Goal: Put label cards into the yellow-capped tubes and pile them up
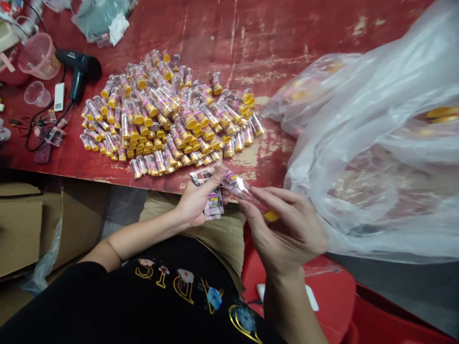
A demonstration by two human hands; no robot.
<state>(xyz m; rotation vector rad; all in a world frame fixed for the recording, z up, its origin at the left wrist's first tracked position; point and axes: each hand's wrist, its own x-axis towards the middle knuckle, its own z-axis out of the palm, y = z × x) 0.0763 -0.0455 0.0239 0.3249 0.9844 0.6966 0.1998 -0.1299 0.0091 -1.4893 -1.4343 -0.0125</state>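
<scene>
My left hand point(195, 203) is closed on a small stack of printed label sleeves point(214, 200), held over my lap at the table's front edge. My right hand point(287, 227) grips a clear tube with a yellow cap point(247, 191), its far end meeting the left hand's thumb and the labels. Just beyond both hands lies a big heap of several labelled tubes with yellow caps point(168, 112) on the worn red table point(251, 38).
A large clear plastic bag point(376, 157) holding more tubes fills the right side. A black heat gun point(79, 69), a pink basket point(38, 56), a clear cup point(37, 94) and cables sit at the left. Cardboard boxes point(21, 224) stand below the table's left. Under me is a red seat point(333, 296).
</scene>
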